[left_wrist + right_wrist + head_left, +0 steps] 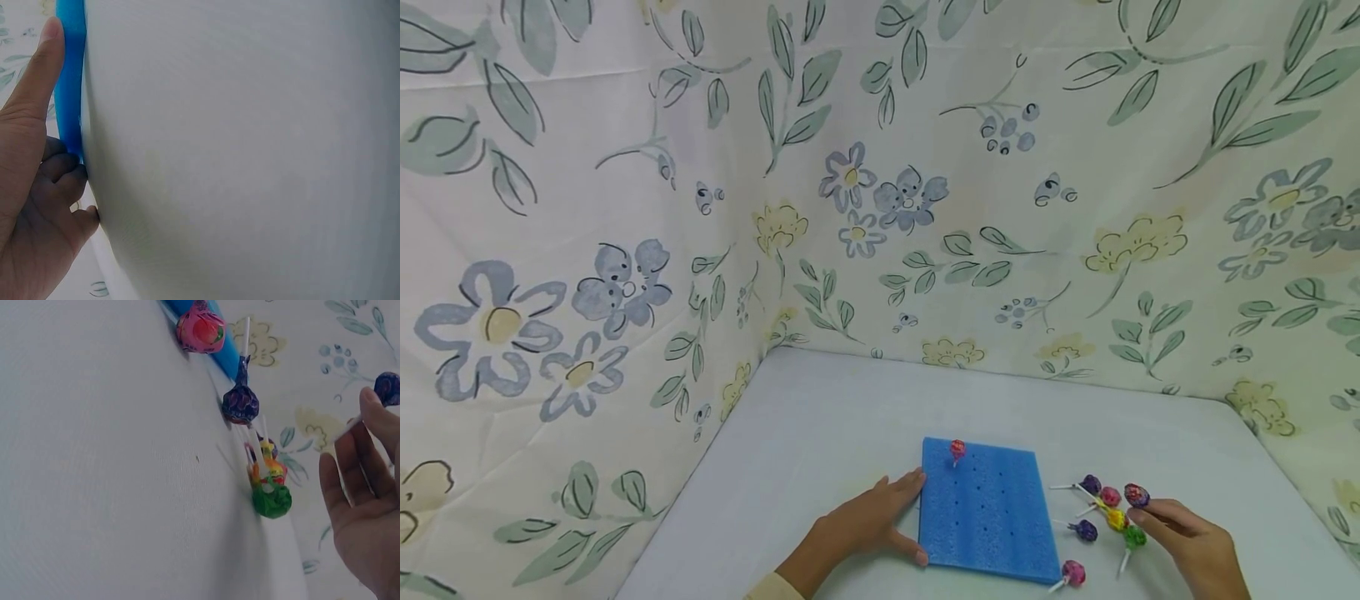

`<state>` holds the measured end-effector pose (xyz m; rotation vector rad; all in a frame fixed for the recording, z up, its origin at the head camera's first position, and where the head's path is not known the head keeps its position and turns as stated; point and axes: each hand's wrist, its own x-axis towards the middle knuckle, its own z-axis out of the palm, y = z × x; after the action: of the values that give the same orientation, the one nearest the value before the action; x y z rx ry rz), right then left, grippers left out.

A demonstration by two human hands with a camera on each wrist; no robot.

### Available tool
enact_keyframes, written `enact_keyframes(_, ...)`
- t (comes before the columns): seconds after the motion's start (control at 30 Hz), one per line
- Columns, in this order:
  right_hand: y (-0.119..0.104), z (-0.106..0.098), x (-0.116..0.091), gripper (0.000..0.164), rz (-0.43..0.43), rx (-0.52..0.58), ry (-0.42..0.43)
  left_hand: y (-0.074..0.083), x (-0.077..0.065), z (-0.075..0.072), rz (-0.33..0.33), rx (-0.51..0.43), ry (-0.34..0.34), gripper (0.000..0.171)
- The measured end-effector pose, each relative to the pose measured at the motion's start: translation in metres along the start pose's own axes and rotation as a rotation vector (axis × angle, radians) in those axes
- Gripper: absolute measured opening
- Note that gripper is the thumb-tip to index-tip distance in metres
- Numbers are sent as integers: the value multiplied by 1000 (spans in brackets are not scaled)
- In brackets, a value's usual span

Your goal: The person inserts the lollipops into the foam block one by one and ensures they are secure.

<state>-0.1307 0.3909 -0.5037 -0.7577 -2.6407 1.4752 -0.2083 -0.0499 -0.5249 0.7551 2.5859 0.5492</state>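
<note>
My left hand (867, 521) rests against the left edge of a blue foam board (1018, 554), fingers along its side and thumb at the near left corner. The board lies flat and has rows of small holes. One red lollipop (957, 447) stands upright near its far left corner. To the right of the board, my right hand (1201, 546) pinches a dark purple and red lollipop (1137, 495) by its white stick, between thumb and fingers. In the right wrist view the head of this lollipop (389, 389) shows above the thumb, partly cut off by the frame edge.
Between board and right hand lie several wrapped lollipops: a green one (1135, 537), a yellow one (1116, 519), a pink one (1110, 497) and purple ones (1086, 530). Another pink lollipop (1074, 572) lies by the board's near right corner. Floral cloth (880, 275) surrounds the white table (820, 417).
</note>
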Motion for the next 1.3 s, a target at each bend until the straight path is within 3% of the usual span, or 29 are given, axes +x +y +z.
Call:
enact_keyframes(0.33,-13,17,-2,47,-69,29,-82,3,-1,-3,-14,-8,-6,119)
enact_keyframes(0.57,-22,32,-7,48,-126,107,-134,3,-1,-2,-18,-8,-15,119)
enact_keyframes(0.97,-35,56,-6,43,-254,126,-115,1,0,-2,-2,-23,-13,120)
enact_keyframes(1.3,-44,72,-9,33,-332,199,-156,2,-2,-2,-10,-32,-12,119)
